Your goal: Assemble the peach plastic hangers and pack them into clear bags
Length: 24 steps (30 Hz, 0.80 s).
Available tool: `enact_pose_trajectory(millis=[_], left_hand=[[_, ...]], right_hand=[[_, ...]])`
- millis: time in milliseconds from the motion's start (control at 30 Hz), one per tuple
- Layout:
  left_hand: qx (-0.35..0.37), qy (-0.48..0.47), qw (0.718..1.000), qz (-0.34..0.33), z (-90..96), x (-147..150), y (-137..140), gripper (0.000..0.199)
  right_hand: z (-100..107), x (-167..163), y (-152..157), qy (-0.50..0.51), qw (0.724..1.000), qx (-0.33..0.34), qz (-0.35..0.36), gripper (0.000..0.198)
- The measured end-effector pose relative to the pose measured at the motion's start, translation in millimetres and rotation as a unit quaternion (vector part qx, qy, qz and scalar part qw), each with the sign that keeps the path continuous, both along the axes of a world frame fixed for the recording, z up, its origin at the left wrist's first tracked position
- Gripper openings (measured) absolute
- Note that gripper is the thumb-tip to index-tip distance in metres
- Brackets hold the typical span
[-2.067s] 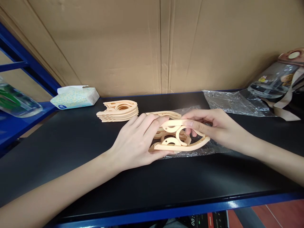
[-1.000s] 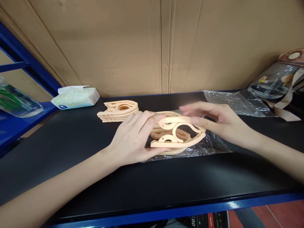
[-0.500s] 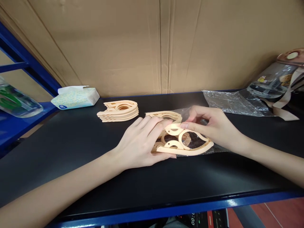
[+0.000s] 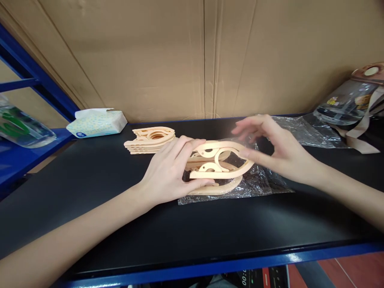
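Observation:
My left hand (image 4: 168, 172) grips the left end of a cream folding clothes hanger (image 4: 222, 175), its thumb along the near side and fingers over the far side. The hanger is folded into a pointed loop and held a little above a clear plastic bag (image 4: 264, 184). Beneath it, at least one more cream hanger (image 4: 231, 186) shows in or on the bag; I cannot tell which. My right hand (image 4: 282, 152) is open at the hanger's right tip, fingers spread and slightly blurred, thumb at or near the tip. Behind my left hand stands a stack of folded hangers (image 4: 150, 145).
A tissue pack (image 4: 97, 124) lies at the table's back left. At the back right are another clear plastic bag (image 4: 312, 130) and a clear bottle with a strap (image 4: 345, 102). A blue rack (image 4: 45, 92) borders the left; cardboard (image 4: 150, 60) closes off the back.
The folded hanger has moved left and up, uncovering the bag and hanger beneath. My right hand has opened from its pinch and lifted slightly, its fingers now spread.

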<state>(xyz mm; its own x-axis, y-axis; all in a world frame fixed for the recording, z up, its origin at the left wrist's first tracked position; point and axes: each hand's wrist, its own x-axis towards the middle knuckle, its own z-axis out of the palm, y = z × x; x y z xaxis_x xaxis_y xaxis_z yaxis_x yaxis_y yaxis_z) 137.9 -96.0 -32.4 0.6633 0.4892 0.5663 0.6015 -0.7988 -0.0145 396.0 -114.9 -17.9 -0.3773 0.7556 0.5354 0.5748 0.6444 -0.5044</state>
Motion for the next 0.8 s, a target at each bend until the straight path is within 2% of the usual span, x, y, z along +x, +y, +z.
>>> enact_pose_trajectory(millis=[67, 133, 300, 433, 500, 600, 667, 800], left_hand=[[-0.017, -0.011, 1.000, 0.007, -0.2, 0, 1, 0.071], [-0.034, -0.020, 0.999, 0.006, -0.2, 0, 0, 0.070], [-0.060, -0.028, 0.998, -0.001, -0.9, 1, -1, 0.068], [-0.090, -0.024, 0.996, 0.001, -2.8, 2, -1, 0.070], [-0.128, -0.029, 0.991, 0.001, -4.4, 2, 1, 0.081], [-0.193, -0.032, 0.981, -0.009, -7.7, -3, 6, 0.099], [-0.223, -0.010, 0.975, -0.014, -9.8, -7, 11, 0.100], [-0.266, 0.036, 0.963, -0.020, -11.8, -11, 17, 0.088]], right_hand=[[0, -1, -2, -0.081, 0.996, 0.036, 0.019, 0.060], [1, -3, -4, -0.132, 0.989, 0.066, 0.030, 0.065], [-1, -7, -7, -0.186, 0.977, 0.102, 0.033, 0.060], [-4, -10, -6, -0.227, 0.961, 0.156, 0.020, 0.056], [-3, -8, -4, -0.247, 0.950, 0.189, -0.007, 0.057], [6, 5, 4, -0.270, 0.933, 0.217, -0.097, 0.061], [15, 21, 11, -0.273, 0.926, 0.210, -0.157, 0.064], [36, 60, 22, -0.302, 0.917, 0.137, -0.222, 0.070]])
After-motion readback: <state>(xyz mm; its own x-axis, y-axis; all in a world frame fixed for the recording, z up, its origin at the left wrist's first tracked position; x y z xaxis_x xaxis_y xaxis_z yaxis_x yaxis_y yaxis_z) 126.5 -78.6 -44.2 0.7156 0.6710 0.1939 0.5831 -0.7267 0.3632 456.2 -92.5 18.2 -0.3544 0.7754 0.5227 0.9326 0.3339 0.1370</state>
